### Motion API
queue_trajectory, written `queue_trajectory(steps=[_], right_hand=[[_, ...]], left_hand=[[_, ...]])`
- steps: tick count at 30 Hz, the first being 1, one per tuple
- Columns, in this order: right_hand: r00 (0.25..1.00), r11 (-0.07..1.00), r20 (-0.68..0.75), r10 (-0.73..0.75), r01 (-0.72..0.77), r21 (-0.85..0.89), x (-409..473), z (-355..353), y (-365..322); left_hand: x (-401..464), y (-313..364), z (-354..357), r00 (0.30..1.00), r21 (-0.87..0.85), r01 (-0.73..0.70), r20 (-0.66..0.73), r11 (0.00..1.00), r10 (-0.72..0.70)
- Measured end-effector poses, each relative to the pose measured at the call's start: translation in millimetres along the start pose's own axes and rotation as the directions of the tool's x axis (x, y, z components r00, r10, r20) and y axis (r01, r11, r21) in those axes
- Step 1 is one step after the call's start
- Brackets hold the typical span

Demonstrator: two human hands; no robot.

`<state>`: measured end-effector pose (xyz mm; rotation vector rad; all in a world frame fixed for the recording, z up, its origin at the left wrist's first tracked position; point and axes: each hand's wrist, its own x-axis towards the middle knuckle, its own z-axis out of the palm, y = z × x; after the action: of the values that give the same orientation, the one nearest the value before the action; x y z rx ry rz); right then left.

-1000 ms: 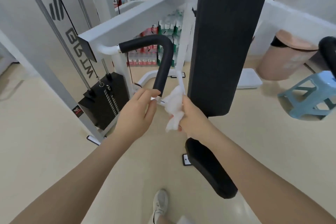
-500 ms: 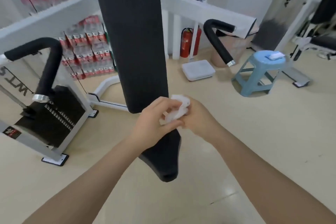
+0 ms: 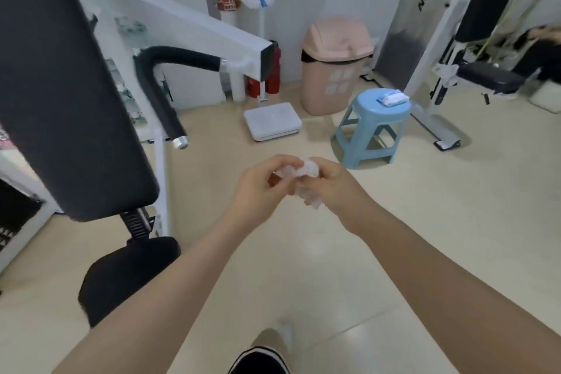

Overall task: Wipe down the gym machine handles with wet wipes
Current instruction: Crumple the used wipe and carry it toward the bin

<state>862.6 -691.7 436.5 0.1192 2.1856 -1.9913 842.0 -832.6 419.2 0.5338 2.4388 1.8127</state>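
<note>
A crumpled white wet wipe is held between both hands at chest height over the floor. My left hand pinches its left side and my right hand grips its right side, a loose end hanging below. The machine's black padded handle curves down from the white arm at the left, ending in a silver cap. It is apart from both hands. A pack of wet wipes lies on a blue plastic stool.
A tall black back pad and black seat fill the left side. A pink lidded bin, a white floor scale and red fire extinguishers stand by the wall. Another machine is at the right.
The view has swung right, away from the left handle. My left hand left that handle and joined my right hand on the wipe, which is now bunched between both hands.
</note>
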Motion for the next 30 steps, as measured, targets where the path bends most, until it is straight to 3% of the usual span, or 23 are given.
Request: queue_trajectory(steps=[6, 10, 14, 19, 25, 28, 30], right_hand=[[0.988, 0.999, -0.148, -0.044, 0.048, 0.023, 107.6, -124.6, 6.8], [0.986, 0.995, -0.167, -0.003, 0.02, 0.103, 199.8, -217.2, -8.9], [0.979, 0.979, -0.19, 0.078, -0.039, 0.198, 291.4, -289.7, -32.2], [0.994, 0.994, -0.105, -0.032, 0.021, -0.106, 409.4, -365.2, -28.6], [0.958, 0.94, -0.23, -0.169, 0.086, -0.331, 582.2, -447.2, -28.3], [0.964, 0.911, -0.147, -0.222, 0.151, -0.385, 659.9, -474.0, -37.4], [0.969, 0.89, -0.099, -0.227, 0.166, -0.425, 710.4, -486.2, -45.8]], left_hand=[[142.8, -6.1, 92.2, 0.981, -0.355, 0.184, 0.008, 0.917, -0.194], [267.7, -9.3, 141.8, 0.967, -0.301, 0.234, -0.03, 0.925, -0.254], [376.7, -5.1, 172.3, 0.977, -0.264, 0.187, -0.049, 0.946, -0.207], [504.6, -23.3, 199.8, 0.97, -0.199, 0.232, -0.023, 0.952, -0.241], [664.6, -58.7, 241.6, 0.951, -0.219, 0.282, -0.065, 0.934, -0.302], [742.2, -75.3, 249.7, 0.93, -0.175, 0.319, -0.13, 0.931, -0.343], [794.9, -90.5, 245.5, 0.892, -0.232, 0.383, -0.159, 0.894, -0.423]])
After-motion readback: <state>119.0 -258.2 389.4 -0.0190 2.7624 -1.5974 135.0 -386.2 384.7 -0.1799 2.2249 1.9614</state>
